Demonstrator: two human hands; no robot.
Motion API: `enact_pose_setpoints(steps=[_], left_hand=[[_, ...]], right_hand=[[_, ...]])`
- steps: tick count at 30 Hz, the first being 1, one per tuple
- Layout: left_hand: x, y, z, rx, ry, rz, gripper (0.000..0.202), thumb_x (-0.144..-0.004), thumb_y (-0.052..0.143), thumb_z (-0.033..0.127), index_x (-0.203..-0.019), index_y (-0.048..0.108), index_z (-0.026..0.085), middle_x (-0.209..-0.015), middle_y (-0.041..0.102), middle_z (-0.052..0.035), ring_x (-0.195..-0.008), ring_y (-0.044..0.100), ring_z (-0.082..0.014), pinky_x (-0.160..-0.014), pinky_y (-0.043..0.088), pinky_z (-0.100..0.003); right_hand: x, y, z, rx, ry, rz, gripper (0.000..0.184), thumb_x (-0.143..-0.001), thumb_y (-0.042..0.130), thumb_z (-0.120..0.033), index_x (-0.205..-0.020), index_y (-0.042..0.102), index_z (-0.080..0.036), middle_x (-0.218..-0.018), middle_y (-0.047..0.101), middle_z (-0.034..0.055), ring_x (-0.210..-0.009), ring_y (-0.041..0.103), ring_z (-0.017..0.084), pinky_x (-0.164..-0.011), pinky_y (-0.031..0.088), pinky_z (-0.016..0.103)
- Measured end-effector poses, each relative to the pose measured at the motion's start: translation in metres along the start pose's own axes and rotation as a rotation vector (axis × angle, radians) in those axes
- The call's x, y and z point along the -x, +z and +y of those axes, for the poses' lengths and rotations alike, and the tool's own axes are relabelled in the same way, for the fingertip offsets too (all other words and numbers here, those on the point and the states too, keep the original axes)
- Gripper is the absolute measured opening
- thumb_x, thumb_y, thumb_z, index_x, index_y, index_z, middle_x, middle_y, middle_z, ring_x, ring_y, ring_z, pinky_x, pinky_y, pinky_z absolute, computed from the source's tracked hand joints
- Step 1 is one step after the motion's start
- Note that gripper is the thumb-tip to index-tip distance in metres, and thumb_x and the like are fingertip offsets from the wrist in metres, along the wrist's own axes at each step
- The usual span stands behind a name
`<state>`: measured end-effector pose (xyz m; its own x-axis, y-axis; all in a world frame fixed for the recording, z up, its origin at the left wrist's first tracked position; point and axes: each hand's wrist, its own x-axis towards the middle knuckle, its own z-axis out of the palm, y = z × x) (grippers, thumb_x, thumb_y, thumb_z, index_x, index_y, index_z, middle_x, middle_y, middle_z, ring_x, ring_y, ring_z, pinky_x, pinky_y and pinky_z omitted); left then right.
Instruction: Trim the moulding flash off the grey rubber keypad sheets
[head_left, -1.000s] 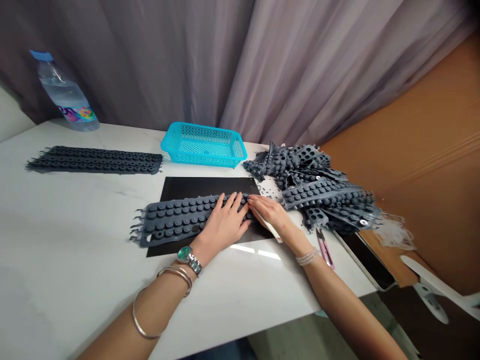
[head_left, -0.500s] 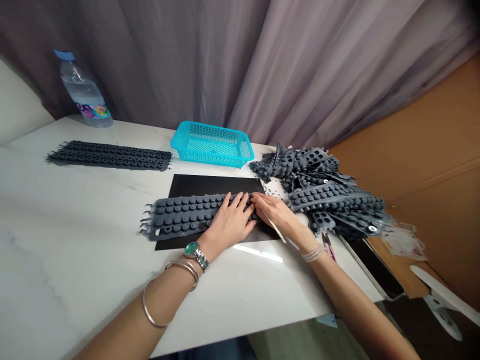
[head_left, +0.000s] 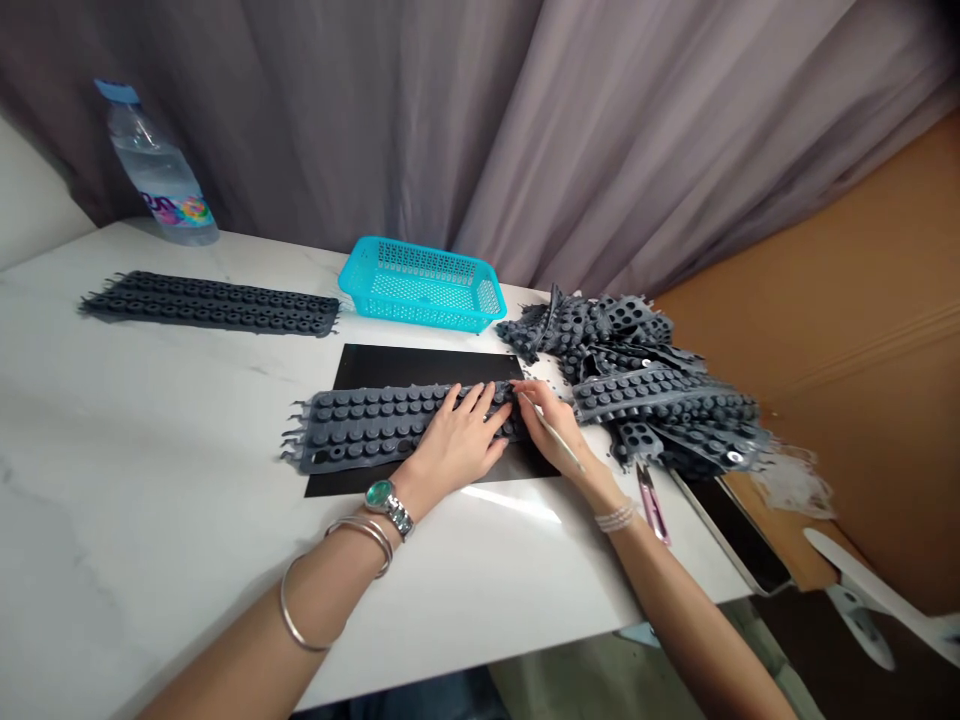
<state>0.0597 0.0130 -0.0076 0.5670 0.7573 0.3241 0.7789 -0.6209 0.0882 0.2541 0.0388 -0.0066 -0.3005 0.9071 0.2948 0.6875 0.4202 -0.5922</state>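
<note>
A dark grey rubber strip with rows of round studs lies across a black mat. My left hand rests flat on the strip, fingers spread, pressing near its right half. Pinched in my right hand is a thin white stick-like tool, held like a pen. Its tip meets the strip's right end, where my fingers hide the contact point. One hole without a stud shows near the strip's lower left corner.
A turquoise basket stands behind the mat. Another studded strip lies at the left, near a water bottle. To the right are a heap of strips, pink-handled snips and a dark flat device.
My right hand has turned slightly, and the white tool's rear end now lies over the hand. The left hand stays on the strip. The whole view has shifted a little.
</note>
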Motion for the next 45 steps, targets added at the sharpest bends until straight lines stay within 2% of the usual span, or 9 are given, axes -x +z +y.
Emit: enact_pose_setpoints(steps=[4,9,13,19,22,26,33,38,45], left_hand=[[0.004,-0.01,-0.001,-0.009,0.029,-0.026,0.044,-0.098,0.038,0.034,-0.137,0.051,0.018,-0.148,0.046,-0.0155,-0.136,0.043,-0.0306,-0.11,0.032,-0.051],[0.012,-0.026,-0.003,0.038,0.039,-0.08,0.033,-0.089,0.046,0.026,-0.116,0.064,0.022,-0.142,0.054,-0.013,-0.127,0.051,-0.0319,-0.099,0.04,-0.051],[0.014,-0.026,0.001,0.03,0.027,-0.052,0.039,-0.09,0.046,0.033,-0.124,0.06,0.021,-0.143,0.052,-0.0141,-0.131,0.046,-0.0342,-0.106,0.032,-0.058],[0.014,-0.023,0.006,0.003,0.067,-0.082,0.053,-0.093,0.042,0.037,-0.137,0.05,0.009,-0.144,0.05,-0.0186,-0.133,0.045,-0.0327,-0.112,0.029,-0.054],[0.016,-0.026,0.005,-0.036,0.089,-0.116,0.056,-0.094,0.04,0.039,-0.14,0.047,0.008,-0.147,0.047,-0.0183,-0.136,0.042,-0.0325,-0.114,0.027,-0.052],[0.017,-0.029,0.003,-0.054,0.109,-0.145,0.062,-0.094,0.039,0.041,-0.146,0.039,0.007,-0.15,0.044,-0.0176,-0.138,0.04,-0.0306,-0.115,0.025,-0.049],[0.016,-0.027,0.001,-0.06,0.123,-0.169,0.061,-0.094,0.037,0.043,-0.142,0.045,0.005,-0.15,0.042,-0.0192,-0.138,0.04,-0.0328,-0.115,0.025,-0.051],[0.016,-0.027,0.001,-0.055,0.124,-0.158,0.06,-0.094,0.038,0.043,-0.139,0.048,0.005,-0.149,0.043,-0.0196,-0.137,0.04,-0.0321,-0.115,0.026,-0.051],[0.016,-0.027,0.001,-0.063,0.128,-0.154,0.058,-0.094,0.039,0.043,-0.137,0.049,0.005,-0.148,0.045,-0.0195,-0.138,0.04,-0.0314,-0.115,0.025,-0.05]], right_hand=[[0.003,-0.009,-0.005,-0.041,0.011,0.008,0.03,-0.096,0.049,-0.038,-0.124,0.052,-0.027,-0.127,0.065,0.0075,-0.117,0.063,0.026,-0.099,0.05,0.042],[0.012,-0.019,-0.009,0.0,0.071,0.061,0.034,-0.094,0.054,-0.043,-0.122,0.061,-0.026,-0.119,0.07,0.0069,-0.106,0.068,0.027,-0.094,0.054,0.042],[0.02,-0.02,-0.015,0.09,-0.012,0.042,0.033,-0.095,0.054,-0.04,-0.124,0.064,-0.026,-0.114,0.072,0.0061,-0.096,0.071,0.025,-0.09,0.057,0.039],[0.026,-0.014,-0.012,0.118,-0.337,-0.118,0.035,-0.099,0.047,-0.025,-0.133,0.056,-0.024,-0.131,0.063,0.0067,-0.116,0.064,0.022,-0.1,0.055,0.039],[0.025,-0.012,-0.004,0.121,-0.442,-0.1,0.035,-0.099,0.046,-0.018,-0.133,0.054,-0.022,-0.13,0.064,0.0084,-0.118,0.063,0.02,-0.099,0.056,0.038],[0.024,-0.014,-0.004,0.155,-0.452,-0.071,0.036,-0.097,0.049,-0.016,-0.132,0.054,-0.022,-0.127,0.066,0.0092,-0.114,0.065,0.02,-0.097,0.058,0.037],[0.02,-0.012,-0.004,0.196,-0.564,-0.089,0.029,-0.097,0.05,-0.015,-0.125,0.057,-0.018,-0.122,0.067,0.012,-0.117,0.064,0.021,-0.099,0.057,0.037],[0.017,-0.013,-0.011,0.327,-0.539,-0.125,0.03,-0.097,0.049,-0.016,-0.125,0.057,-0.016,-0.131,0.062,0.0149,-0.127,0.055,0.025,-0.105,0.053,0.044],[0.014,-0.012,-0.017,0.416,-0.562,-0.207,0.039,-0.097,0.043,-0.013,-0.136,0.049,-0.012,-0.136,0.057,0.0175,-0.131,0.051,0.026,-0.105,0.051,0.044]])
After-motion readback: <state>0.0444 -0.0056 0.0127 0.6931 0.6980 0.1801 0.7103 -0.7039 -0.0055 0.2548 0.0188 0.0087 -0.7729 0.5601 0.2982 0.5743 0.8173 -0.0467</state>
